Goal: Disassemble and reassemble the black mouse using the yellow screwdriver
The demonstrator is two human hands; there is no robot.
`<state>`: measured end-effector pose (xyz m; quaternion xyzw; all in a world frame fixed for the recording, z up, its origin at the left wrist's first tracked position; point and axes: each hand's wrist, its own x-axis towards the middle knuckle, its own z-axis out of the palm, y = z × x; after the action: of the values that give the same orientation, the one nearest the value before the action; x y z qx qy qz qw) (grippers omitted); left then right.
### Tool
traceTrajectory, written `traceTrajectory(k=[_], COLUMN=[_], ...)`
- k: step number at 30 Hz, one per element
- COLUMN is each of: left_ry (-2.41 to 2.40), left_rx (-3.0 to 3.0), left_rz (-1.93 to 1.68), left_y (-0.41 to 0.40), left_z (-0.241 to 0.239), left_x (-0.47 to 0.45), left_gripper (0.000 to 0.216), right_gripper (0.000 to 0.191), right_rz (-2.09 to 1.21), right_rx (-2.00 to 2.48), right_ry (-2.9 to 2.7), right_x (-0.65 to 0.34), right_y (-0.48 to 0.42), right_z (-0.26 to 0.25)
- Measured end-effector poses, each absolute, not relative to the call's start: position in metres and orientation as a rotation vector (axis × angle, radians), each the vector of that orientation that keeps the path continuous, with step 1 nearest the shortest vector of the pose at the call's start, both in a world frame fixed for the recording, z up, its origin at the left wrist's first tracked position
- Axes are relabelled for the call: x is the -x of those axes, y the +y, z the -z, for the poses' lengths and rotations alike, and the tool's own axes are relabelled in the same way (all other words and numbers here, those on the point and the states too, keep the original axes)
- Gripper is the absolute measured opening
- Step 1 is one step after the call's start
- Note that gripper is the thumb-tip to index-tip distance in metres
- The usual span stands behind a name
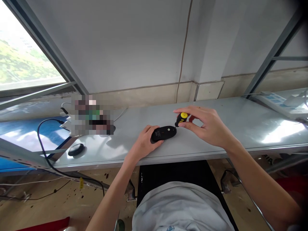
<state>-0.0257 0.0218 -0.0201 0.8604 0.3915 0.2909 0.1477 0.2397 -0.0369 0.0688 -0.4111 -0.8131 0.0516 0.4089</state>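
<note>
A black computer mouse (166, 132) lies upside down on the grey table (216, 134), near its front edge. My left hand (145, 141) grips the mouse's near end, fingers curled around it. My right hand (204, 123) pinches a small screwdriver with a yellow and black handle (181, 118). The screwdriver's tip points down at the far right end of the mouse.
A black round lid-like piece (76, 149) lies at the table's left front. A black cable (45, 141) loops off the left edge beside a blurred cluster of items. White boxes and cables (286, 104) sit at far right, by a metal shelf frame (271, 57).
</note>
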Motion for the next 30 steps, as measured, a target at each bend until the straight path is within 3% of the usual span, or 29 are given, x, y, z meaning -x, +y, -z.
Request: traceTrajectory(k=[10, 16, 23, 30], left_ry=[1.124, 1.114, 1.108, 1.120], left_rx=[-2.440, -2.443, -2.438, -2.438], left_rz=[-0.859, -0.858, -0.862, -0.851], left_y=[0.0242, 0.0238, 0.0246, 0.0250], left_z=[0.0239, 0.0233, 0.0238, 0.0248], left_x=[0.0268, 0.0263, 0.0259, 0.0261], left_gripper=[0.047, 0.047, 0.049, 0.047], right_gripper=[0.024, 0.030, 0.016, 0.021], right_rz=[-0.205, -0.224, -0.182, -0.185], right_rx=[1.038, 0.965, 0.930, 0.919], right_ry=[-2.011, -1.968, -2.015, -2.002], right_x=[-0.2376, -0.2341, -0.2340, -0.2361], right_y=[-0.0383, -0.0377, -0.0391, -0.0407], right_z=[-0.0667, -0.0649, -0.0686, -0.0691])
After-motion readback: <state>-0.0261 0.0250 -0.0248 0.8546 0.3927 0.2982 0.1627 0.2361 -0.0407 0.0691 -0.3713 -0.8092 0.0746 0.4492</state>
